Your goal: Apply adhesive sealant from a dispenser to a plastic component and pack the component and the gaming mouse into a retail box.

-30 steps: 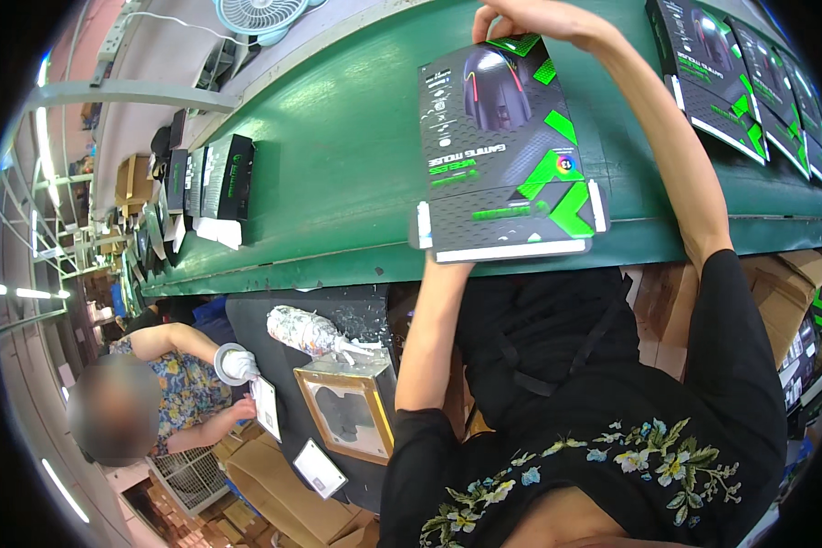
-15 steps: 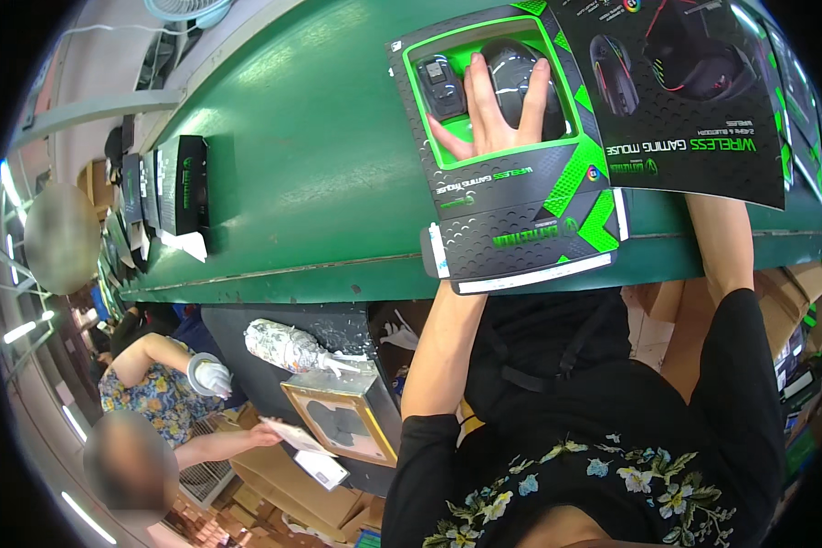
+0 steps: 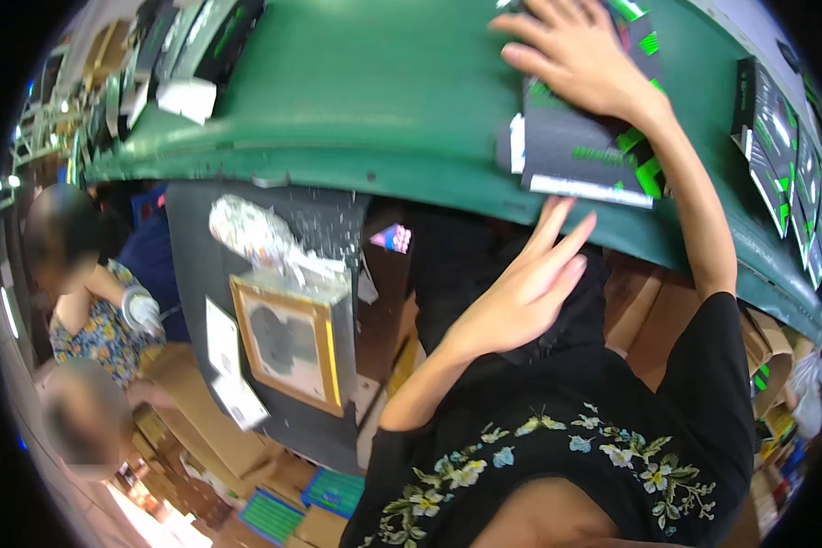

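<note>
A black and green gaming mouse box (image 3: 586,137) lies on the green work table (image 3: 384,100), near its front edge. My right hand (image 3: 586,62) rests across the upper part of the box with its fingers spread, hiding much of the top. Just below the box's near end is my left hand (image 3: 519,297), fingers stretched out and holding nothing. Its fingertips come close to the box's white edge; whether they touch cannot be told. The mouse does not show.
Several similar black and green boxes (image 3: 776,151) stand at the right, and dark boxes (image 3: 224,46) at the far left. Below the table edge are a wooden-framed panel (image 3: 331,365), a plastic-wrapped bundle (image 3: 251,233) and white cards (image 3: 221,340). Co-workers sit at the left.
My left hand has left the box's window and drawn back below its near end. The raised printed flap is no longer up; my right hand has moved from it onto the box. The view has shifted.
</note>
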A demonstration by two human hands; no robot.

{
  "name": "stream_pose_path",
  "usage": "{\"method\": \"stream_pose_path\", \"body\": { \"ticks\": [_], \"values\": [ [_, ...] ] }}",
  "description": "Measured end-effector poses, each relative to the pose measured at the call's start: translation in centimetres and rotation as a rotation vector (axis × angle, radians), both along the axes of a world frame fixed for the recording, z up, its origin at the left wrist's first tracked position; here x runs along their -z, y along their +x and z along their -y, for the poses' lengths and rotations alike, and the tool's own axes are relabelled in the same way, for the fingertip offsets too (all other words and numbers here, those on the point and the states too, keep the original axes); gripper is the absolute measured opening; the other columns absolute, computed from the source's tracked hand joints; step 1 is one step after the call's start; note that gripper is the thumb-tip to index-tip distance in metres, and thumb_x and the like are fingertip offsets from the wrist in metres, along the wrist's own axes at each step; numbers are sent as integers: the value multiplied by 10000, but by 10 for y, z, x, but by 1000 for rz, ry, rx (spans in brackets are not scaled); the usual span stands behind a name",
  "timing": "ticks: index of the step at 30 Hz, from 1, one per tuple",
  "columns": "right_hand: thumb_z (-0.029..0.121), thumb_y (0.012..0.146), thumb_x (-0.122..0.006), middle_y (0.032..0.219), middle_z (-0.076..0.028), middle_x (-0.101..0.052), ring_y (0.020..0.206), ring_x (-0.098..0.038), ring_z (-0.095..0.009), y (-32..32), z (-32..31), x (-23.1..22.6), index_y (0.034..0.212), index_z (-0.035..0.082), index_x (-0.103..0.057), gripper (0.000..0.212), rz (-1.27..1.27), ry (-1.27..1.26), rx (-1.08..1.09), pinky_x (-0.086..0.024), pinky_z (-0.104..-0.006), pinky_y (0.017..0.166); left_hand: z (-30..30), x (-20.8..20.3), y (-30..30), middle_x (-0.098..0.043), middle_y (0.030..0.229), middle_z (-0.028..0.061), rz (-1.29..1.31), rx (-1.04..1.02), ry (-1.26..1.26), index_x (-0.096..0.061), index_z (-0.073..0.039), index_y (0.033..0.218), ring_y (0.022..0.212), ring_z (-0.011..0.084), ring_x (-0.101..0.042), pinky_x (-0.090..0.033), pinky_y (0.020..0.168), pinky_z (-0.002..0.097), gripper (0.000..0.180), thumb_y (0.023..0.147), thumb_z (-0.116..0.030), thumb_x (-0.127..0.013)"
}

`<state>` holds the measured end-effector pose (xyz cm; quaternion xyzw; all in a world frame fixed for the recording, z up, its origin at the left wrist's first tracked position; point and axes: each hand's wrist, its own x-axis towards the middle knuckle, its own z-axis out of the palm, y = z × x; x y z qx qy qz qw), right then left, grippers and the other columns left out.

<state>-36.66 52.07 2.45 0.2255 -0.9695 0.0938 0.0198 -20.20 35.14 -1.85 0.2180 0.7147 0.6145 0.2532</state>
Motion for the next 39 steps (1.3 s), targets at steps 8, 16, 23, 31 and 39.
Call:
{"method": "stream_pose_path", "body": {
  "ticks": [8,16,23,31,39],
  "values": [
    [344,962,-505,1514,-169,-390,1360,-417,-366,-69,-153,48,1263,112,-600,393,-147,127,-3,-349,-407,1105,142,-33,49,-290,1536,279,445,-502,1029,-150,-26,1551,1434,392,-296,-243,1174,503,625,1052,-321,-384],
    [285,993,-538,1407,-157,-501,1382,-410,-291,-54,-1,9,1313,44,-549,401,46,-102,-175,-297,-379,1144,212,-44,110,-362,658,-43,270,-846,1065,-523,-27,1322,633,121,-439,-488,817,383,332,1047,-206,-471],
    [191,931,-599,1517,-226,-342,1362,-393,-414,-65,257,12,1321,146,-547,396,-302,-290,-602,-350,-456,1121,324,-79,135,-514,616,-61,-146,-1485,-267,-710,-18,1025,560,0,-457,-348,514,185,145,963,-130,-643],
    [359,853,-635,1536,-204,-331,1434,-286,-392,-157,384,49,1317,110,-571,531,-399,55,-264,-318,-578,1080,445,-59,70,-492,1384,171,-565,-605,-1308,-655,-200,1235,1318,362,-435,-336,1080,481,664,678,150,-562],
    [354,843,-671,1509,-152,-386,1376,-377,-285,-121,268,50,1344,-33,-498,657,-496,72,-245,-382,-500,1019,463,-84,55,-695,1115,36,-373,-33,-1627,-706,-138,820,1352,249,-461,-260,1140,518,207,736,30,-619]
  ]
}}
